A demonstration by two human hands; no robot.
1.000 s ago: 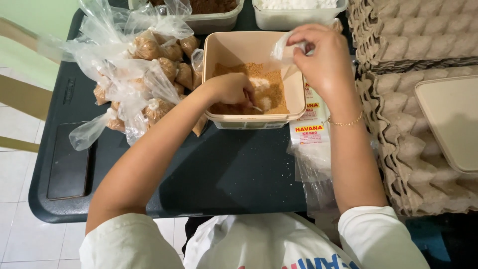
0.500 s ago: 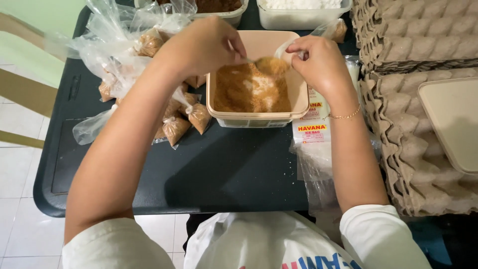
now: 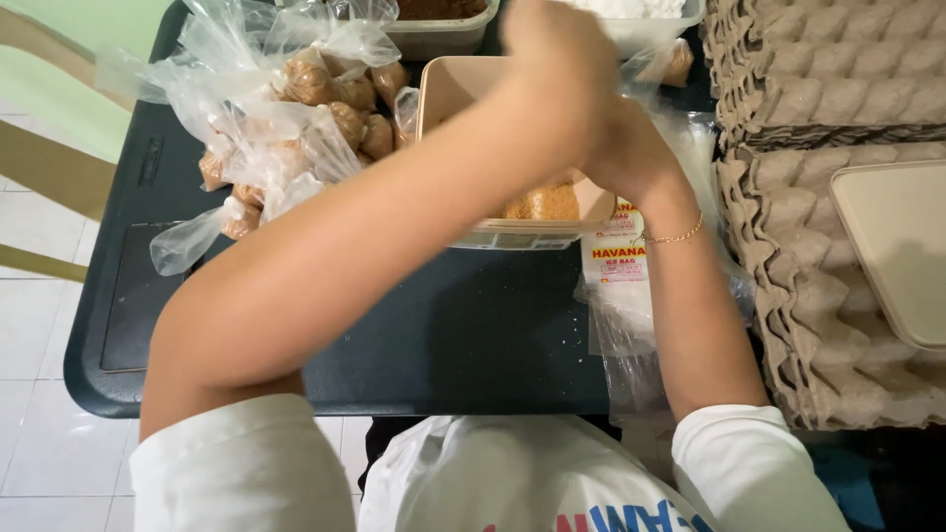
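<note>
Beige tub point(image 3: 463, 89) of brown granules on dark table point(image 3: 443, 325), near far edge. Left hand point(image 3: 557, 49) raised over it, blurred, grip unreadable. Right hand point(image 3: 631, 148) mostly hidden behind (grip unclear too). Filled plastic bags point(image 3: 296, 128) left, egg trays point(image 3: 818, 286) right, white tiled floor point(image 3: 30, 325) below.

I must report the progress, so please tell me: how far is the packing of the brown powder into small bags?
Done: a pile of filled small bags lies left of the beige tub. In hand: the left hand and right hand meet above the tub; what they hold is hidden. Left: brown powder remains in the tub, and a pack of empty bags waits beside it.
</note>
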